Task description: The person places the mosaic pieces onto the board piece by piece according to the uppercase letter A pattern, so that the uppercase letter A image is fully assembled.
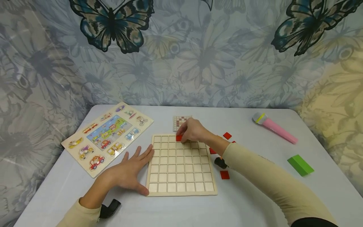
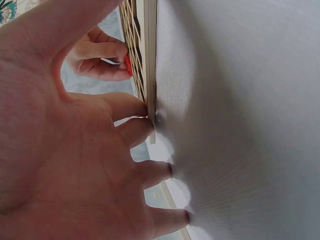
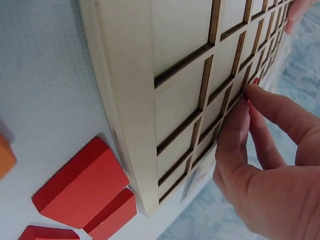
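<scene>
Pinching a red tile with nearly closed fingers of the right hand, at the far row of the gridded board. Touching its left edge with the left hand, spread wide, gripping nothing. Reaching past loose red tiles on the tabletop.

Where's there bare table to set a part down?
In front of the grid, between left sleeve and right sleeve; also at the back, between right hand and mic, beyond the red tiles. Crowded: the grid's right side, with those tiles and that sleeve, and its left, with left hand and puzzle.
</scene>
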A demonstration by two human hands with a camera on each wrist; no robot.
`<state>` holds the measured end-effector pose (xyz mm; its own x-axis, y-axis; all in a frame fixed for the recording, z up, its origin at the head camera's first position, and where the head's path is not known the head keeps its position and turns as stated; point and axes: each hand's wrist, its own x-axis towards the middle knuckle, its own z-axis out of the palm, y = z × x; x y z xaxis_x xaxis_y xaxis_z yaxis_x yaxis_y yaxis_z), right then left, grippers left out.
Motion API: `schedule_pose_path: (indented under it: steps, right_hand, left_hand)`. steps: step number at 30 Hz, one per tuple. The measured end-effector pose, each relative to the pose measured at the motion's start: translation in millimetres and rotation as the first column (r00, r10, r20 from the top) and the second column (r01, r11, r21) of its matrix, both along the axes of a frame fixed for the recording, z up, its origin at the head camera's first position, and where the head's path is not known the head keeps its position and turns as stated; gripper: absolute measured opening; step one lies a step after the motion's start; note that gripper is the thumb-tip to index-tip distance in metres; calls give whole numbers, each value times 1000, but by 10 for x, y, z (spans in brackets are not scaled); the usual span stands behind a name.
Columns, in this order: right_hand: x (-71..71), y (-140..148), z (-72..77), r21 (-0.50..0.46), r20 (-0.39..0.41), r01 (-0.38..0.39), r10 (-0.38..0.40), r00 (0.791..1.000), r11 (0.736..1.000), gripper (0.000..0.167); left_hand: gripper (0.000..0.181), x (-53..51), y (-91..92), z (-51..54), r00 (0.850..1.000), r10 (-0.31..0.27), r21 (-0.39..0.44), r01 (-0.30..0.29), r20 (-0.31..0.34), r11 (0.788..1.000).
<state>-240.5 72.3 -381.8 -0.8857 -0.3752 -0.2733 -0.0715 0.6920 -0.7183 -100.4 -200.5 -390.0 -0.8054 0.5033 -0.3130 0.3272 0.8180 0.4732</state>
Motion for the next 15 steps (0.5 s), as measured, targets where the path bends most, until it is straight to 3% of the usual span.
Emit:
schedule_pose_path:
  steps: [15]
  right_hand:
    - [36, 19, 20, -17, -26, -16, 16, 1000, 1000, 25]
  left_hand:
    - [141, 13, 8, -6, 1000, -1, -4, 1, -12, 1000]
